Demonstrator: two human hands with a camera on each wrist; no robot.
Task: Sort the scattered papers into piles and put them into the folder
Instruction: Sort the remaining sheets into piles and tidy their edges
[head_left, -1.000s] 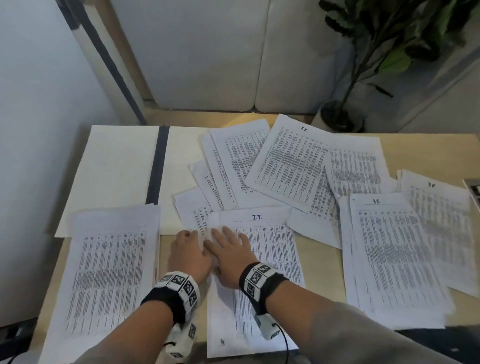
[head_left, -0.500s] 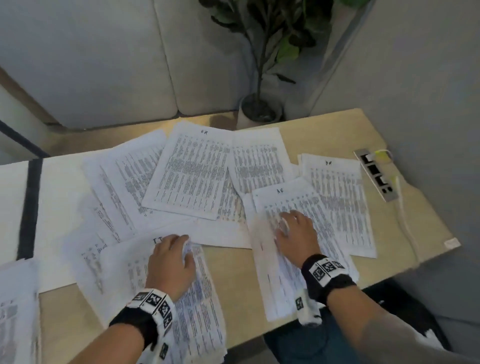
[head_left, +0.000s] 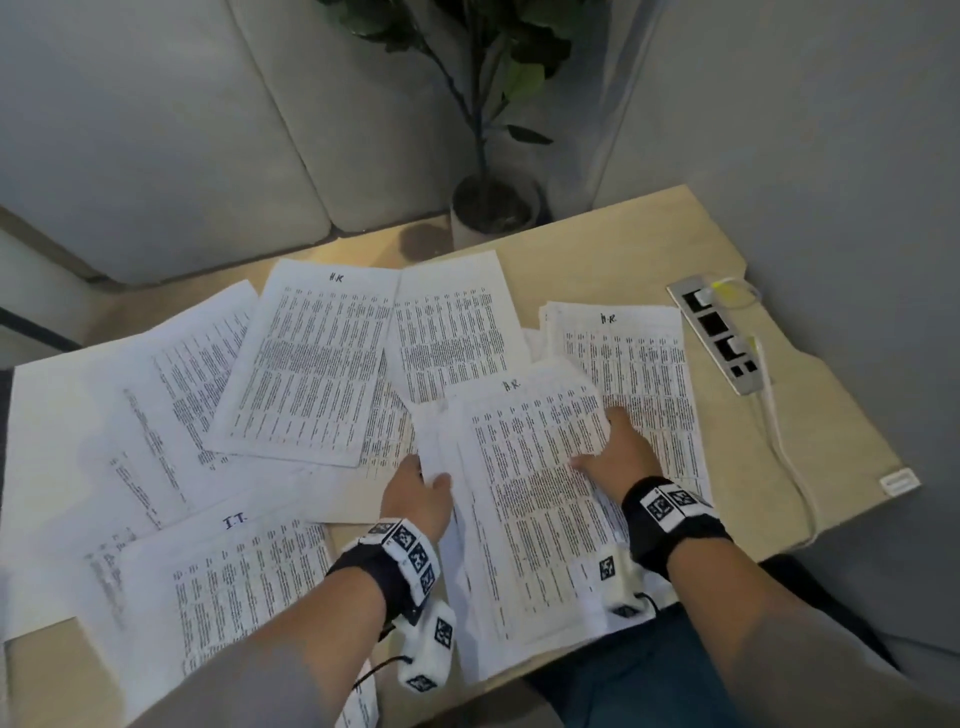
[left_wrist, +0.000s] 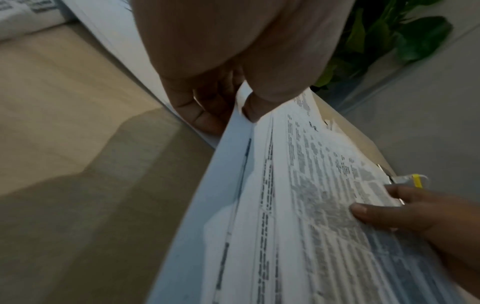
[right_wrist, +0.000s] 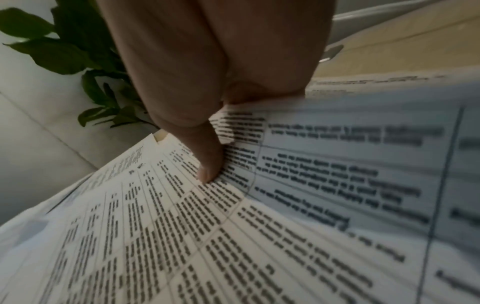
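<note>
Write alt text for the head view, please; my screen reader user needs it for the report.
Two hands lift a stack of printed sheets off a wooden desk, the left hand gripping its left edge and the right hand its right edge. More printed pages lie scattered across the desk, with a power strip at right.

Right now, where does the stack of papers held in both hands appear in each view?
Head: held stack, centre right, between left hand and right hand.
Left wrist: lower right.
Right wrist: lower half.
Shared landmark: plant.
</note>
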